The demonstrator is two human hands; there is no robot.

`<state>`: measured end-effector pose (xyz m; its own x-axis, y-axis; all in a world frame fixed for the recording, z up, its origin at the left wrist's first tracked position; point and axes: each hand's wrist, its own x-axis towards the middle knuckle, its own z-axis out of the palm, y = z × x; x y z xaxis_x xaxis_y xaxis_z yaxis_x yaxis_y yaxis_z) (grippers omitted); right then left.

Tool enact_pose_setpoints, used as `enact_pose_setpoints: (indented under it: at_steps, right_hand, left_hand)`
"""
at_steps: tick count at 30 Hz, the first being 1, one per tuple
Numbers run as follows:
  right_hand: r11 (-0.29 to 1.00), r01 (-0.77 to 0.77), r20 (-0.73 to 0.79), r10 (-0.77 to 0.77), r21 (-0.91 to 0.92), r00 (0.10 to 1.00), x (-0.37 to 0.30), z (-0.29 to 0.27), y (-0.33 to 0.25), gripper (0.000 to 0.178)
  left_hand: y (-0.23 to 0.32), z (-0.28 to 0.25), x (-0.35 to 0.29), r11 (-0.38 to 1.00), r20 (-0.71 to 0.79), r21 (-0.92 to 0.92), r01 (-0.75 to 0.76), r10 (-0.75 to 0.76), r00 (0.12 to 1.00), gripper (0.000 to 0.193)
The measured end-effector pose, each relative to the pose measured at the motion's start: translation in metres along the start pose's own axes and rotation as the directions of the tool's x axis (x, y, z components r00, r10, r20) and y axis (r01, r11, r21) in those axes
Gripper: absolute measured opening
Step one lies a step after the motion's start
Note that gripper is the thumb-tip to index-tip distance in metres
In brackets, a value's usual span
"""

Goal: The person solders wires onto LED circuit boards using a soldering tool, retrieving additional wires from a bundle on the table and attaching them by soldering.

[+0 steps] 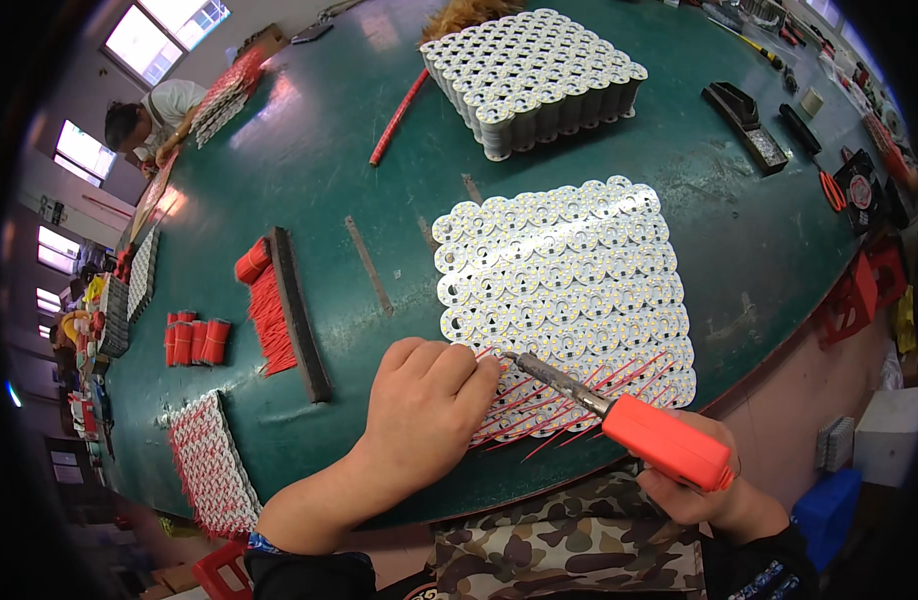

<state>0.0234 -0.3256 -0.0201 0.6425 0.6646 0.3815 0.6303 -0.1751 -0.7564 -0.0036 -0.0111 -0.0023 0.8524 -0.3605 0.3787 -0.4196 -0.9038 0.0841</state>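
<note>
Orange soldering iron [669,442] slants leftward, gripped by right fingers [671,496]; left fingers [451,366] curl knuckles-up, hold unclear.

One left hand [419,405], one right hand [684,500], one soldering iron [669,442] and one white disc panel [569,270] occupy the near middle. Beyond stands one tall white stack [529,75]; leftward are one long dark bar [301,320] and at least four red wire bundles [197,342].

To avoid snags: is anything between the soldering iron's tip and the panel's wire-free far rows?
Nothing visible; red wires lie on near rows of the panel; the left hand is left of the tip.
</note>
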Motion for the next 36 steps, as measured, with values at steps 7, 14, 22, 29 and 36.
enact_pose_setpoints:
  at_steps: [7, 14, 22, 29, 36]
  right_hand:
    - [1.0, 0.005, 0.024, -0.005, -0.018, 1.0, 0.002, -0.001, -0.002, 0.069]
    - [0.998, 0.038, -0.022, -0.039, -0.05, 0.999, 0.006, 0.001, -0.004, 0.068]
    - [0.998, 0.047, -0.006, -0.048, -0.046, 0.999, 0.007, 0.001, -0.005, 0.067]
    - [0.994, 0.059, -0.038, -0.063, -0.096, 0.997, 0.003, -0.006, -0.005, 0.069]
    - [0.999, -0.019, -0.002, 0.019, -0.039, 1.0, -0.007, -0.01, -0.001, 0.068]
  left_hand:
    - [0.0, 0.0, 0.0, 0.999, 0.005, 0.024, -0.023, 0.023, 1.0, 0.017]
    - [0.002, -0.001, 0.001, 0.999, 0.012, 0.03, -0.027, 0.026, 1.0, 0.017]
    - [0.001, -0.001, 0.0, 0.999, 0.014, 0.038, -0.033, 0.033, 0.999, 0.018]
    - [0.002, -0.003, 0.002, 0.998, 0.049, 0.043, -0.037, 0.035, 0.998, 0.018]
    - [-0.005, -0.003, 0.0, 0.996, 0.023, -0.077, 0.047, -0.045, 0.999, 0.019]
